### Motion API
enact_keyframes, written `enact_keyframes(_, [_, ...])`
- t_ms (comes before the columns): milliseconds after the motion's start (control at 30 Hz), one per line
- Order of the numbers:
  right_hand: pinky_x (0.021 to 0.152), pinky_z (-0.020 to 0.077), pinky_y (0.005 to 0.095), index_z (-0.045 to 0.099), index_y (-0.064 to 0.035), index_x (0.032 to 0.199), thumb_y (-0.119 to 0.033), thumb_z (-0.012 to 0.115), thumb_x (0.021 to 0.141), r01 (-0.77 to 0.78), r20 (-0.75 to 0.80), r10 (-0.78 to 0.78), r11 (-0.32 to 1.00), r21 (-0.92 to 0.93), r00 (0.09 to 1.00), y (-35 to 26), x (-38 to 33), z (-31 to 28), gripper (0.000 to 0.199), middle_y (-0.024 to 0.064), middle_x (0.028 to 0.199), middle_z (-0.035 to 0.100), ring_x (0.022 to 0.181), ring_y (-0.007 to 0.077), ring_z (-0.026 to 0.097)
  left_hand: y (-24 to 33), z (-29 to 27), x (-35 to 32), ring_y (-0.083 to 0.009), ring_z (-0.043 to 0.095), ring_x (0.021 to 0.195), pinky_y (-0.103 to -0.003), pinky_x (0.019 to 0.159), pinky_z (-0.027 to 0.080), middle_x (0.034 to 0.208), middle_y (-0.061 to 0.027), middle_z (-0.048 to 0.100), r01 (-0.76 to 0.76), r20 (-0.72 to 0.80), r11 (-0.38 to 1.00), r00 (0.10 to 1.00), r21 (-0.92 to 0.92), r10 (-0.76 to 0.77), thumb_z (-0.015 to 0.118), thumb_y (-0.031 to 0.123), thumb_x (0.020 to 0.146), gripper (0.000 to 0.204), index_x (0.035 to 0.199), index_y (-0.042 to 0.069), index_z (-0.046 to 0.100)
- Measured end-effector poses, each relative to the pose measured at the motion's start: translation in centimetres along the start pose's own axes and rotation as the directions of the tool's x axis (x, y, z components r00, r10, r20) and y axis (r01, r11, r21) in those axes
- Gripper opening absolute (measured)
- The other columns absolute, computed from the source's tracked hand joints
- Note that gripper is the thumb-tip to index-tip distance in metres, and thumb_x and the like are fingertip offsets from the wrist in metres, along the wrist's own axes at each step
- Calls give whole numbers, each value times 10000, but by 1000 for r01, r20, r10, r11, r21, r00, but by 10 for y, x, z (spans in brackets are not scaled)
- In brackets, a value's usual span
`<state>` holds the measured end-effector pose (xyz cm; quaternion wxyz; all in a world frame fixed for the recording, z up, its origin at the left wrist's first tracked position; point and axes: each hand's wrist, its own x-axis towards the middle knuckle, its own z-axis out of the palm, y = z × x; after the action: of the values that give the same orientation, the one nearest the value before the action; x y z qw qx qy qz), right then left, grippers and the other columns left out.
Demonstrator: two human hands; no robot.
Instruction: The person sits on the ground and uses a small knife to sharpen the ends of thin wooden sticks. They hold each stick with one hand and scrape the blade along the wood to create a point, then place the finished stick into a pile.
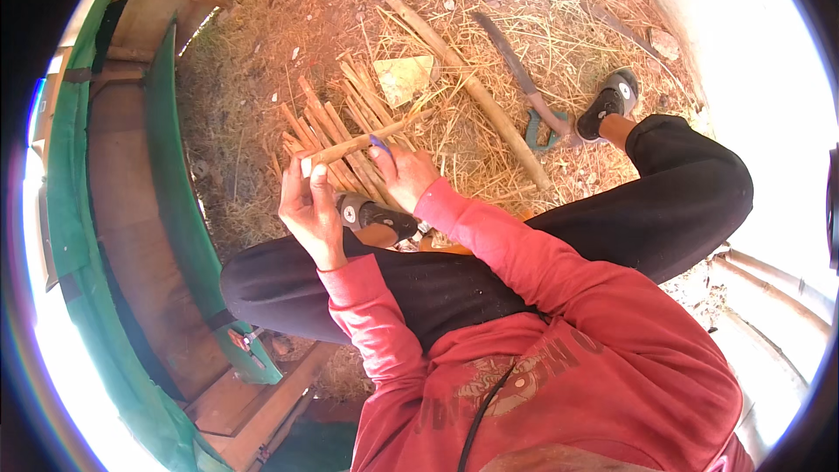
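A light wooden stick is held slantwise in front of me, above a pile of similar cut sticks. My left hand pinches its near left end between thumb and fingers. Farther along, my right hand is closed against the stick's middle, its fingers partly hidden. A small blue-purple thing shows at the right thumb, touching the stick; its kind cannot be made out. Just beyond and below both hands, the pile of thin sticks lies on the ground.
Straw covers much of the ground. A long wooden pole lies beyond my hands, with a handsaw with a green handle to its right. A yellowish flat piece lies by the sticks. A green-edged wooden structure stands at left.
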<state>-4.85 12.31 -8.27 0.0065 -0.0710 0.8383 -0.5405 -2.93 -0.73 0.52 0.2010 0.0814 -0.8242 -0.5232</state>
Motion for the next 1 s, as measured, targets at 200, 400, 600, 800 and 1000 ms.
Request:
enact_keyframes(200, [694,516,534,673,7,932,-411,499,1003,-275,87,291,948,-160,953,75,5,23,458,293,731,639,718,480,639,6,3,0,-29,446,595,-201,505,349,867,12,541,-2,-3,1000,1000,-5,2,623,102,960,236,1170,-3,647])
enact_keyframes(400, [688,528,506,679,4,927,-414,460,1018,-81,71,75,994,80,995,1,-6,14,481,272,767,658,727,447,653,-3,1,-4,-19,435,566,-191,499,336,729,26,538,9,-30,1000,999,-6,-9,619,123,970,248,1183,-1,643])
enact_keyframes(600, [695,531,496,667,-7,904,-405,455,1022,25,9,-25,999,38,1000,17,1,20,465,250,778,668,701,435,655,-6,-1,-6,-19,435,560,-196,487,337,736,30,529,32,-43,997,999,77,-28,624,131,965,248,1174,-1,645])
enact_keyframes(800, [775,530,537,685,-16,1044,-450,420,1014,-257,146,292,942,-217,945,53,14,11,509,299,879,674,831,477,654,3,2,-7,-45,460,579,-217,507,361,795,6,509,5,-86,998,996,67,1,647,171,955,235,1111,-4,660])
enact_keyframes(1000, [730,527,552,681,5,938,-503,429,1008,-319,53,327,940,-118,944,81,10,28,572,329,773,646,760,497,643,8,4,-10,-56,458,571,-232,504,350,787,-5,521,-33,-15,991,999,133,35,642,163,946,238,1120,3,664])
